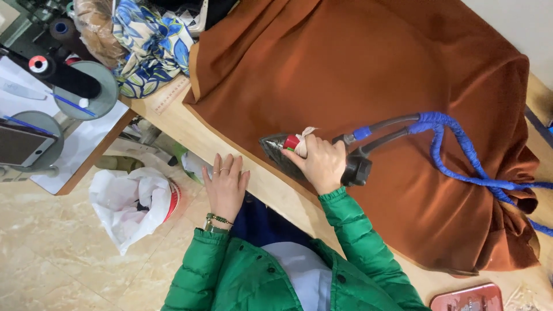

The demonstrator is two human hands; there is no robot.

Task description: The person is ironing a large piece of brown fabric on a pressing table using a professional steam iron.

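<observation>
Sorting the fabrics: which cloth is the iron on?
The plain brown cloth, spread over the table; the right hand holds the iron there. The floral cloth lies bundled aside.

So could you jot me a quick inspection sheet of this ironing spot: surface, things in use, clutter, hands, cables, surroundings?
Surface: pale wooden table, mostly covered by cloth.
Job's things: dark steam iron resting on rust-brown velvety fabric.
Clutter: blue floral cloth bundle at the table's far end; red tray at the near edge.
Hands: right hand grips the iron's handle; left hand lies flat at the table edge, holding nothing.
Cables: blue-wrapped hose runs from the iron across the fabric.
Surroundings: white plastic bag on the beige tiled floor; sewing machine stand with thread spools.
</observation>
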